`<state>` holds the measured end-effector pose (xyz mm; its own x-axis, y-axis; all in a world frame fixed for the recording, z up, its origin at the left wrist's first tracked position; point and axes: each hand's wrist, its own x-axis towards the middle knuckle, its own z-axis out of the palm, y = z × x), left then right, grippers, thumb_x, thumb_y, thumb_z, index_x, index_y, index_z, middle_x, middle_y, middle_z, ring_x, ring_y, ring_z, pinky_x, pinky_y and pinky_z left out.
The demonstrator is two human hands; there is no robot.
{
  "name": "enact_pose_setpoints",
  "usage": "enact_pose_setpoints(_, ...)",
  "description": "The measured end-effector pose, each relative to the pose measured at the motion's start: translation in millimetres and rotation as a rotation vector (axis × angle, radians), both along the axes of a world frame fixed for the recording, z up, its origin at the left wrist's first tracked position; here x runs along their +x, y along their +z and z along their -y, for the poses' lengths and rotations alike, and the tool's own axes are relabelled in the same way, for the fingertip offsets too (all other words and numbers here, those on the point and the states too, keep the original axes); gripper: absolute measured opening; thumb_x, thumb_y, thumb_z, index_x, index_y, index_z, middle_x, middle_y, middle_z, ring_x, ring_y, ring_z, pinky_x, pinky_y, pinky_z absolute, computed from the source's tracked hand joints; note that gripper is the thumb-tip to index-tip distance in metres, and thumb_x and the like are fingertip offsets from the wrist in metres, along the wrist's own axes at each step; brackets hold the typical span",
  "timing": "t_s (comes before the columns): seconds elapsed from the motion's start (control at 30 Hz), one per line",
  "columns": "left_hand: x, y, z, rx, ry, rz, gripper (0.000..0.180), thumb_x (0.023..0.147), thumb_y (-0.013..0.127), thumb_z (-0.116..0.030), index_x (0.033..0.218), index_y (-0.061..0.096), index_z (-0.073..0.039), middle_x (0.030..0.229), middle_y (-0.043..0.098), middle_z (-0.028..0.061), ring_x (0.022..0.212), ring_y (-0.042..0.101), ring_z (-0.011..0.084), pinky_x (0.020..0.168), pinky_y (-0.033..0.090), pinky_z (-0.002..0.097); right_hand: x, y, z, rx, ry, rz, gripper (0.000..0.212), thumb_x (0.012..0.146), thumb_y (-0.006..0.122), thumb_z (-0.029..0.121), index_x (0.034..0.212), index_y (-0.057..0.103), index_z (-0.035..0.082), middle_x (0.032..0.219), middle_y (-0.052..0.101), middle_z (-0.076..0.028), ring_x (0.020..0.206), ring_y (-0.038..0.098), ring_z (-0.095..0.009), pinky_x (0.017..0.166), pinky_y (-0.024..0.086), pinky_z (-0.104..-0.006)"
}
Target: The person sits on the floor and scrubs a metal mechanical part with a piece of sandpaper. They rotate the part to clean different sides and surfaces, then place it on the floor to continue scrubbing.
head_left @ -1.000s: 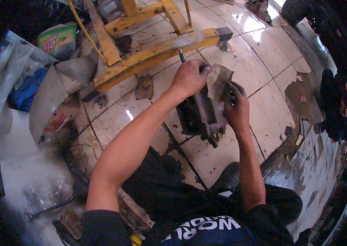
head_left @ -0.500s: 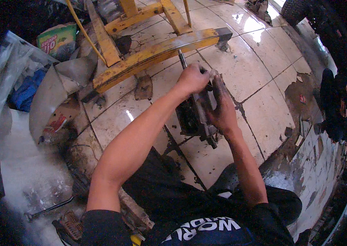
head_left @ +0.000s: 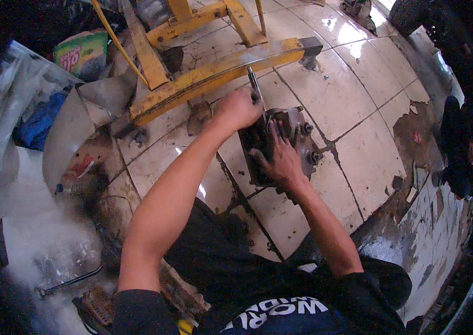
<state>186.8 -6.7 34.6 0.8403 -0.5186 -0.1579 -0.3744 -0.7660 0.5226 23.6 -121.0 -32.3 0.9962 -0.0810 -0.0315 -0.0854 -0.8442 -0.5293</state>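
Observation:
A dark, greasy metal gearbox (head_left: 292, 120) lies on the tiles in front of me, with bolt heads or studs on its right side. From its far end sticks a bright metal shaft (head_left: 254, 82), pointing at the yellow frame. My left hand (head_left: 239, 108) is curled right beside this shaft, at the gearbox's far left corner. What its fingers hold, if anything, is hidden. My right hand (head_left: 282, 159) rests on top of the gearbox with its fingers stretched out and apart, covering part of the housing.
A yellow metal frame (head_left: 214, 70) stands just beyond the shaft tip. To the left are a bent grey sheet (head_left: 66, 134), a blue cloth or bag (head_left: 40, 123), a green package (head_left: 83, 54) and a metal bar tool (head_left: 72, 282). Broken flooring (head_left: 415, 128) lies at the right.
The gearbox has rolled over from its edge, now showing a broader face and the bolts on its right. My left hand moved left, away from my right hand, which slid nearer and flattened.

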Motion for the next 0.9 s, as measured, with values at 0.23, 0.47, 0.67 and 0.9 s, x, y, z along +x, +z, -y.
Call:
enact_pose_setpoints(0.23, 1.6, 1.9, -14.3, -0.078, -0.009, -0.013, 0.047, 0.084, 0.066, -0.044, 0.106, 0.069, -0.002, 0.101, 0.069, 0.0246, 0.098, 0.066, 0.0414, 0.087, 0.052, 0.0484, 3.1, 27.2, -1.4, 0.060, 0.005, -0.188, 0.103, 0.085, 0.057, 0.062, 0.156, 0.012, 0.001, 0.154, 0.035, -0.022, 0.143, 0.034, -0.037, 0.118, 0.002, -0.0600)
enact_pose_setpoints(0.47, -8.7, 15.6, -16.6, -0.008, -0.010, 0.045, 0.050, 0.084, 0.067, -0.046, 0.108, 0.069, -0.002, 0.104, 0.068, 0.0253, 0.099, 0.066, 0.0410, 0.089, 0.052, 0.0469, -26.6, -0.4, -6.2, -0.191, -0.012, -0.026, 0.109, 0.082, 0.056, 0.070, 0.157, 0.009, 0.005, 0.154, 0.034, -0.023, 0.144, 0.031, -0.037, 0.118, 0.001, -0.0595)
enact_pose_setpoints(0.67, -15.3, 22.7, -16.7, 0.028, -0.026, -0.039, 0.049, 0.086, 0.065, -0.046, 0.106, 0.069, -0.001, 0.105, 0.069, 0.0241, 0.100, 0.066, 0.0401, 0.090, 0.051, 0.0459, -25.9, -7.2, -12.1, -0.040, -0.101, -0.052, 0.112, 0.080, 0.055, 0.075, 0.157, 0.011, 0.005, 0.153, 0.035, -0.024, 0.147, 0.026, -0.035, 0.118, 0.001, -0.0596)
enact_pose_setpoints(0.9, -4.8, 12.7, -18.3, -0.042, -0.068, -0.058, 0.050, 0.088, 0.065, -0.049, 0.108, 0.071, -0.004, 0.105, 0.070, 0.0204, 0.100, 0.067, 0.0365, 0.092, 0.051, 0.0439, -10.3, 1.8, -6.1, -0.003, -0.086, -0.059, 0.110, 0.082, 0.053, 0.074, 0.156, 0.014, 0.002, 0.146, 0.045, -0.024, 0.143, 0.034, -0.037, 0.118, 0.003, -0.0606)
